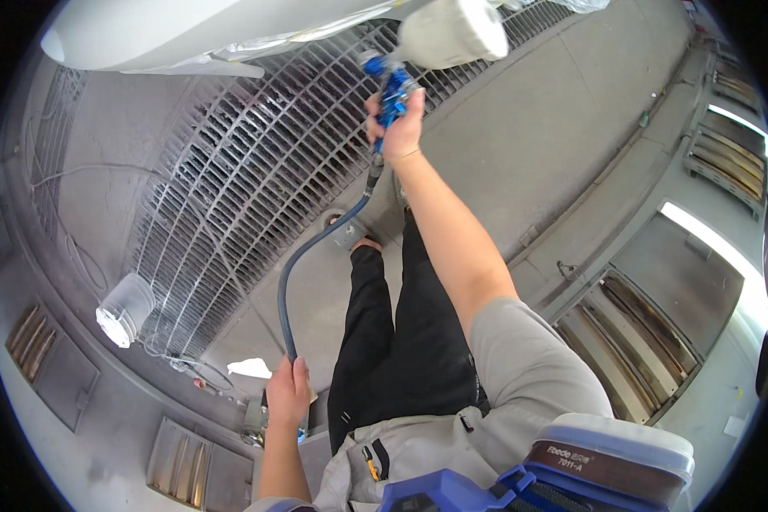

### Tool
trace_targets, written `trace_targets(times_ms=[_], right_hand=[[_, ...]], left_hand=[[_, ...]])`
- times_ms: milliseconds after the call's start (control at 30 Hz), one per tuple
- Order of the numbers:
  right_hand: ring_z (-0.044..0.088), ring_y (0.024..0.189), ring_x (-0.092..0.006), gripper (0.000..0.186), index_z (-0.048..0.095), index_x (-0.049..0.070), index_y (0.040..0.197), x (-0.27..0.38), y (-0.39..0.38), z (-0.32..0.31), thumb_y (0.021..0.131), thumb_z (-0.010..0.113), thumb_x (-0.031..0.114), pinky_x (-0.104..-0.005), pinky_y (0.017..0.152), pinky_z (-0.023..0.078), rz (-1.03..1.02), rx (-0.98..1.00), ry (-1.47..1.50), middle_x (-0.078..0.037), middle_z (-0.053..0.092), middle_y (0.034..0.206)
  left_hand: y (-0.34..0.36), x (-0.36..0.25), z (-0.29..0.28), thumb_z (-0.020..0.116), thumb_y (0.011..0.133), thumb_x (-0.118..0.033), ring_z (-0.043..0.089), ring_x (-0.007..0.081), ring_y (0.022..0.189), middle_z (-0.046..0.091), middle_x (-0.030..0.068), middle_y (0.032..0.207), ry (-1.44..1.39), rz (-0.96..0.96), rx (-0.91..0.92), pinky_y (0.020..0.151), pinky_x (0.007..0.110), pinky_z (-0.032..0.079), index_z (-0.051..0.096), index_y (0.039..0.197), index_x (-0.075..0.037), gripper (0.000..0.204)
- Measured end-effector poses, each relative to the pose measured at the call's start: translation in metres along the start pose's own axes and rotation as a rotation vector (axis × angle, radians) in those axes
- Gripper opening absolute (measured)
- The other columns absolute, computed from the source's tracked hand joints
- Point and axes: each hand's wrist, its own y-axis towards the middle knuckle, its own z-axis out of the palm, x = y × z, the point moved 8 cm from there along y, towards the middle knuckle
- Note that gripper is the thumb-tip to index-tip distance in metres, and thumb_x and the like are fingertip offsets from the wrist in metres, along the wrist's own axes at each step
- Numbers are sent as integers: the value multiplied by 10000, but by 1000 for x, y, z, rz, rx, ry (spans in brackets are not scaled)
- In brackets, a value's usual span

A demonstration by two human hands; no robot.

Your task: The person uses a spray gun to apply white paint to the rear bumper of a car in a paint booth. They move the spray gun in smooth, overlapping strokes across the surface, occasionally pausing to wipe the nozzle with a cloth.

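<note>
The right hand (398,128) sits in the upper middle of the frame, its fingers wrapped tight around the grip of a blue metal spray gun (392,90); whether a finger rests on the trigger cannot be told. The gun points up toward a smooth pale grey panel (136,34) along the top left edge. A white plastic cup (452,32) rides on top of the gun, tilted to the right; its walls are opaque, so how much it holds is hidden. With a cup above the grip the tool probably feels top-heavy, and the handle is the sound place to hold it, as the hand does now

From the base of the grip a dark blue-grey rubber hose (311,256) curves down through the middle of the frame to the left hand (288,391) at the lower left, whose fingers are closed around it. The hose looks limp and bendy, likely to drag on the gun unless its slack is carried this way

Under both arms lie a grey metal floor grate (230,196) and bare concrete. A white cylindrical pot (125,309) lies on its side at the left of the frame, its contents out of sight, and a white crumpled sheet (250,368) lies just beside the left hand
</note>
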Motion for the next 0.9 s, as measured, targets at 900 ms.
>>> trace_targets(times_ms=[900], right_hand=[[370,465,-106,870,552,51,894,220,-49,-103,915,194,844,-287,445,325,144,187,351,-16,563,795]], left_hand=[[-6,-77,52,540,1060,-308,661,206,841,714,112,910,-28,-52,86,808,352,509,695,1089,-27,322]])
